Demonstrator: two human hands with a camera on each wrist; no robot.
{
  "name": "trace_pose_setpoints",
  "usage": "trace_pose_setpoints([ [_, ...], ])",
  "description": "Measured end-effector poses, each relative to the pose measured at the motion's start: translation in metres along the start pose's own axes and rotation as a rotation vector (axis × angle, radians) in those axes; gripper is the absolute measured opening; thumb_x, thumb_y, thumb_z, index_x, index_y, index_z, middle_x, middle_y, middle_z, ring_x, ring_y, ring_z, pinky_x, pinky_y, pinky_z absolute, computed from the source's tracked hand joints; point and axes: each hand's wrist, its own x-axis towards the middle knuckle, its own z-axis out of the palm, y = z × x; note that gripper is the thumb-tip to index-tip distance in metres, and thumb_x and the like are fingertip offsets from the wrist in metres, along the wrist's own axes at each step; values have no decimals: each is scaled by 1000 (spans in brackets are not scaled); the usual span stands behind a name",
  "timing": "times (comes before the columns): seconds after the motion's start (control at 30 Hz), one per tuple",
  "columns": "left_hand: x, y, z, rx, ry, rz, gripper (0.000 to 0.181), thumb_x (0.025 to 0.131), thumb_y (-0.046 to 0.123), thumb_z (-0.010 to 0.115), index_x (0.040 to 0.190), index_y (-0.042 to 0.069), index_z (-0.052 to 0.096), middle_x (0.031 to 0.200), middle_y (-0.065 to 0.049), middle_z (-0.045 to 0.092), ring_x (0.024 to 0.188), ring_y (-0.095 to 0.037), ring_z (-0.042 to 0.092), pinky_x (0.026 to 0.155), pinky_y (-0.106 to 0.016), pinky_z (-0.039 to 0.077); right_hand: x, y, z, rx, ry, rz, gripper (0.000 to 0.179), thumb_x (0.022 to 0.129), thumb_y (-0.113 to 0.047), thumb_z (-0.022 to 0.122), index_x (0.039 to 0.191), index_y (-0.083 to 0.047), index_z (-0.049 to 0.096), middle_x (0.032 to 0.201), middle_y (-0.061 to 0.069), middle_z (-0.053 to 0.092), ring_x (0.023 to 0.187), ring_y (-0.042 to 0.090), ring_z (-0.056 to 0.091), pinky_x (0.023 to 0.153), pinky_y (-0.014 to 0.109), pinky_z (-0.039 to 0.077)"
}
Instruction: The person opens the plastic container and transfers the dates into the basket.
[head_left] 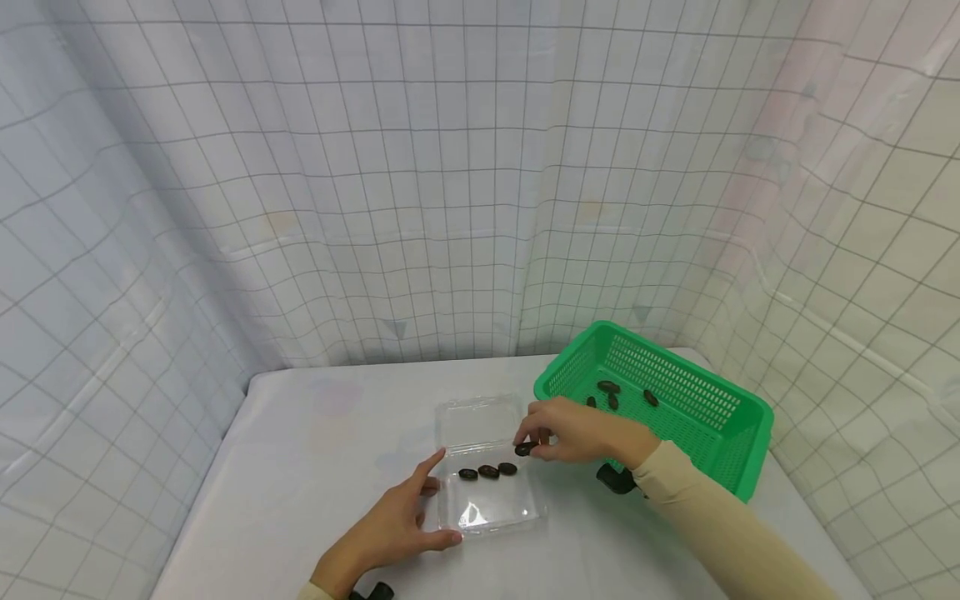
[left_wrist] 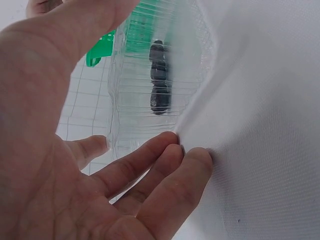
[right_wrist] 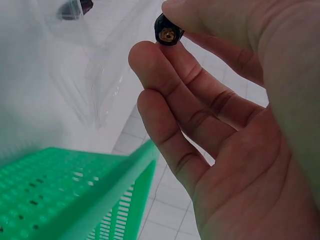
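A clear plastic clamshell box (head_left: 491, 505) lies on the white table with its lid (head_left: 478, 423) folded back. Three dark, wrinkled dates (head_left: 488, 472) sit in a row along the back of its base, seen through the wall in the left wrist view. My left hand (head_left: 397, 518) spreads along the box's left side, index finger near the hinge and thumb at the front corner. Between thumb and fingertips, my right hand (head_left: 573, 429) pinches another date (head_left: 524, 448) over the right back part of the box. The right wrist view shows that date (right_wrist: 168, 31) end-on, with a tan stem scar.
To the right stands a green perforated plastic basket (head_left: 738, 398), with several dates (head_left: 651, 397) on its bottom. My right forearm crosses its near rim. White grid-patterned curtains (head_left: 450, 208) enclose the table at the back and both sides.
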Motion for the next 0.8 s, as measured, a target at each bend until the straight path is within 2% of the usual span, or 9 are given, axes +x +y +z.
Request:
trace_pose_setpoints([
  [0.4,-1,-1,0,28,0,-4,127,90,47,102,187,17,25,159,-20,69,145,-39,71,99,-37,68,-21,17,-10,13,69,43,23,107,-7,79,127,-14,86,106,-8,73,96,1,68,93,40,68],
  [0.63,-1,0,0,10,-6,-5,127,90,46,102,187,16,24,160,-22,68,146,-40,70,100,-39,69,-32,26,-15,21,119,50,22,106,-4,79,125,-14,86,104,-8,74,95,2,69,93,32,67],
  [0.8,-1,-1,-1,14,-4,-9,127,90,46,102,187,17,25,160,-20,69,146,-38,70,99,-37,68,-37,30,-18,28,143,60,20,108,-8,79,126,-15,85,106,-7,77,96,0,70,92,32,67],
])
